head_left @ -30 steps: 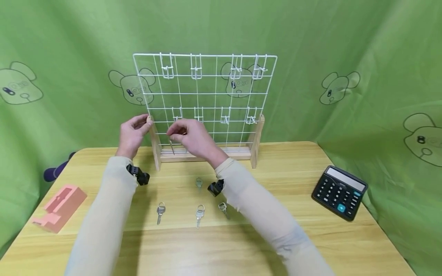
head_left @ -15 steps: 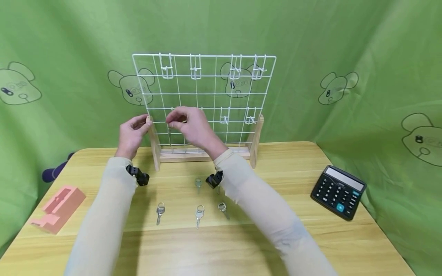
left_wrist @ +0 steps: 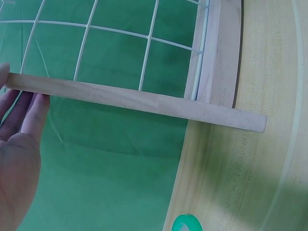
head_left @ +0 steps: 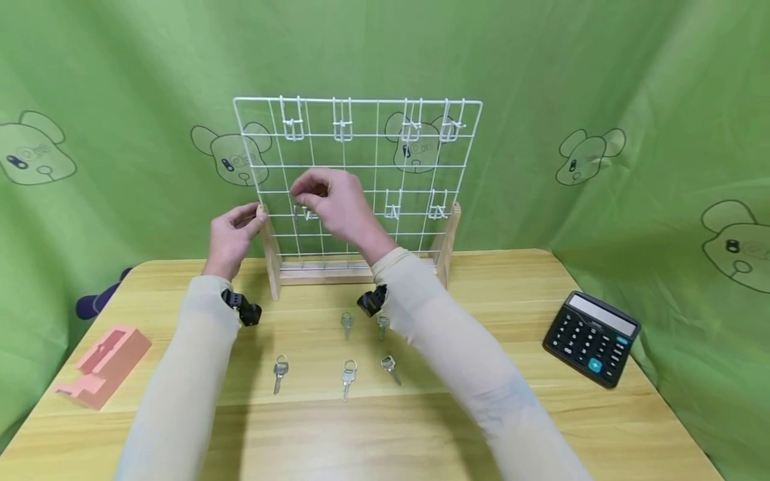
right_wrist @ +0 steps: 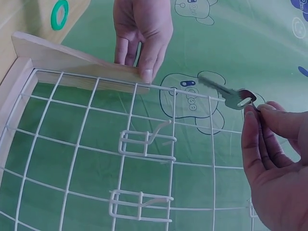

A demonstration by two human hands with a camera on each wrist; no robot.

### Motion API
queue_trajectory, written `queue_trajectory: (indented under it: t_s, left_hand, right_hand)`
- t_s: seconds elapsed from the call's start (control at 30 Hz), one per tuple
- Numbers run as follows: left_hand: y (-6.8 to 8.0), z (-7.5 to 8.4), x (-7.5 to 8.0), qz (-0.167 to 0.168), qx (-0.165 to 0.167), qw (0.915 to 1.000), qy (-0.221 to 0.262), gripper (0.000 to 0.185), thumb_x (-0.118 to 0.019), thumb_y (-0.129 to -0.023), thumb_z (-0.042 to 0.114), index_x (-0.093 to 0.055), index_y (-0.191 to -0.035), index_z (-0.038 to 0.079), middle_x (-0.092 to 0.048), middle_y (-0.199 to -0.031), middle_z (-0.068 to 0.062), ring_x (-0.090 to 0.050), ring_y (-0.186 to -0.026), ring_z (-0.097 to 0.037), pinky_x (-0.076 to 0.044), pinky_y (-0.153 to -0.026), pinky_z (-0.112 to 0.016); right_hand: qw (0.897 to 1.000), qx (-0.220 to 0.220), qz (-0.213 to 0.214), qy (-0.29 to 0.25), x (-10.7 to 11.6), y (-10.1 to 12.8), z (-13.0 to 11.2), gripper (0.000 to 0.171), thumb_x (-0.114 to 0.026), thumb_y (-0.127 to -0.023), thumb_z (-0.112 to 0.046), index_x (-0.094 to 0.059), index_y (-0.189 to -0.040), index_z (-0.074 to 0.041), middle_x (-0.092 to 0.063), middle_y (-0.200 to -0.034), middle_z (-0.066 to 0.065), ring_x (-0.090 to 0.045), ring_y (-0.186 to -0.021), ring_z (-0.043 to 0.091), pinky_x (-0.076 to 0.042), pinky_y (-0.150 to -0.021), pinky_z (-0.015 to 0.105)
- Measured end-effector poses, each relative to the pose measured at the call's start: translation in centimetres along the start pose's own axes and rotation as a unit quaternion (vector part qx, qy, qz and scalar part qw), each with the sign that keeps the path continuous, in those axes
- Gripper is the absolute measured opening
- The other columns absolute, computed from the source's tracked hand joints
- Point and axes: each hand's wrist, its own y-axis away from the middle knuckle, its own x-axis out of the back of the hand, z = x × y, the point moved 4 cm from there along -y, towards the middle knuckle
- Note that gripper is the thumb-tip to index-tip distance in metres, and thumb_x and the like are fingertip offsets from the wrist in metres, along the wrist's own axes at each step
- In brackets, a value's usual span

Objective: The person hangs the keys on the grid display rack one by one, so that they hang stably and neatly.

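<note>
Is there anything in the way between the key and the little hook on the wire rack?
Nothing visible blocks it. The right hand pinches the key in open air just in front of the wire rack, and the nearest hook is bare.

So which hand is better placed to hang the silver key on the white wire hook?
Right hand: it pinches the silver key near the white wire hook; left hand steadies the wooden post.

Calculator (head_left: 592,337) table's right; pink block (head_left: 103,364) left — green bear-print cloth (head_left: 601,100) behind.
</note>
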Motion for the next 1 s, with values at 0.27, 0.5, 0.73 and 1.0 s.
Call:
queue_trajectory:
  t_s: [0.27, 0.5, 0.73, 1.0]
  left_hand:
    - [-0.2, -0.1, 0.0, 0.004, 0.002, 1.0000, -0.005, 0.048, -0.070, -0.093, 0.020, -0.055, -0.136, 0.004, -0.058, -0.131, -0.015, -0.057, -0.115, -0.021, -0.048, -0.100, -0.025]
    - [-0.1, -0.1, 0.0, 0.005, -0.001, 1.0000, -0.008, 0.046, -0.069, -0.094, 0.020, -0.056, -0.135, 0.003, -0.059, -0.129, -0.017, -0.057, -0.112, -0.020, -0.048, -0.101, -0.027]
    - [0.0, -0.2, 0.1, 0.008, 0.003, 0.9998, -0.017, 0.046, -0.068, -0.095, 0.020, -0.056, -0.136, 0.004, -0.058, -0.130, -0.016, -0.056, -0.114, -0.022, -0.048, -0.101, -0.028]
    - [0.2, -0.1, 0.0, 0.010, 0.000, 0.9998, -0.020, 0.044, -0.068, -0.095, 0.019, -0.056, -0.135, 0.003, -0.058, -0.130, -0.017, -0.057, -0.112, -0.021, -0.048, -0.101, -0.028]
  right_hand:
    - [1.000, -0.007, 0.006, 0.000, 0.3, -0.4, -0.3, 0.012, -0.068, -0.091, -0.001, -0.072, -0.101, -0.007, -0.069, -0.096, 0.002, -0.063, -0.085, 0.013, -0.056, -0.075, 0.019]
    - [1.000, 0.001, 0.024, -0.006, 0.7, -0.8, -1.0, 0.013, -0.068, -0.091, -0.001, -0.071, -0.103, -0.004, -0.069, -0.096, 0.003, -0.063, -0.086, 0.013, -0.055, -0.076, 0.019]
    - [0.998, 0.013, 0.058, -0.036, 1.5, -1.4, -1.9, 0.013, -0.068, -0.090, 0.002, -0.071, -0.103, -0.002, -0.069, -0.094, 0.004, -0.064, -0.085, 0.016, -0.056, -0.076, 0.020]
    - [0.994, 0.025, 0.096, -0.036, 2.1, -2.2, -2.7, 0.012, -0.069, -0.090, 0.002, -0.071, -0.101, -0.003, -0.069, -0.093, 0.003, -0.063, -0.084, 0.015, -0.055, -0.076, 0.019]
